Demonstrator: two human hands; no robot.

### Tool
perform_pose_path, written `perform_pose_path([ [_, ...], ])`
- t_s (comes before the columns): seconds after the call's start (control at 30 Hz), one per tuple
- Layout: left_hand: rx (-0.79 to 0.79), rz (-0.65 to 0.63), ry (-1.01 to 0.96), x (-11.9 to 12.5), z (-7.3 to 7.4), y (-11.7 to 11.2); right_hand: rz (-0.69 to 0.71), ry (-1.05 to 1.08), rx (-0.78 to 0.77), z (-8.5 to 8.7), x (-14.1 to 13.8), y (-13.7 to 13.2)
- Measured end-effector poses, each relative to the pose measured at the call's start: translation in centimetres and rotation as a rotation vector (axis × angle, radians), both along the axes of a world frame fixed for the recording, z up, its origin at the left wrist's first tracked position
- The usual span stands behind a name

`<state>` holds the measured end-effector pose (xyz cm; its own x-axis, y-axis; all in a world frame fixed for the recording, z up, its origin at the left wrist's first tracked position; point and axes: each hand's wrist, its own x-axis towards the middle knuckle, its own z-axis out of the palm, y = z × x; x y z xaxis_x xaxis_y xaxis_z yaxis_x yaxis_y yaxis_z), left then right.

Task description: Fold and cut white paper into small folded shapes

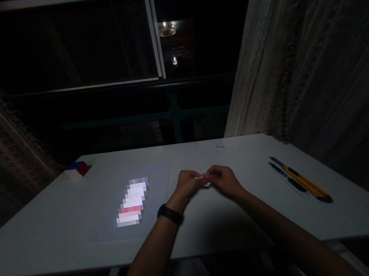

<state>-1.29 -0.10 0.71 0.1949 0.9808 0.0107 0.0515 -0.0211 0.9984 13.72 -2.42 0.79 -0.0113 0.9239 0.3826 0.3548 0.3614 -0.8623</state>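
Both my hands meet over the middle of a white table (245, 156). My left hand (188, 182), with a dark band on the wrist, pinches a small white piece that looks like paper (207, 184). From the other side, my right hand (223, 179) grips the same piece, its fingertips touching or almost touching those of the left. Most of the piece is hidden by the fingers, and the dim light leaves its shape unclear.
To the left, a lit phone (133, 201) with a blurred screen lies on a pale sheet (160, 171). A colored cube (77, 169) sits at the far left. Rightward lie a yellow utility knife (304, 181) and a dark slim tool (286, 176). Small dark bits (220, 147) lie near the back edge.
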Motion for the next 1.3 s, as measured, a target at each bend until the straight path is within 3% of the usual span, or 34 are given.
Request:
perform_pose_path([
  [0.17,0.171,-0.047,0.257,-0.2,-0.7,0.4,0.028,-0.138,-0.047,0.2,0.7,0.1],
  [0.33,0.28,-0.014,0.415,-0.4,-0.2,0.1,-0.039,-0.247,-0.024,0.5,1.0,0.0],
  [0.5,0.187,-0.018,0.316,-0.2,0.4,-0.3,-0.031,-0.214,0.011,0.5,0.9,-0.1],
  [0.67,-0.011,-0.064,0.032,0.0,0.7,-0.4,-0.018,-0.037,0.029,0.3,1.1,0.3],
  [0.83,-0.084,-0.102,-0.143,-0.1,0.9,-0.4,-0.04,0.046,0.044,0.5,1.2,0.4],
  [1.07,-0.082,-0.109,-0.068,-0.1,1.1,-0.7,-0.009,-0.131,0.004,0.3,0.6,-0.1],
  [1.3,0.005,0.0,0.067,0.3,0.1,-0.3,-0.063,-0.181,0.045,0.5,0.5,-0.2],
])
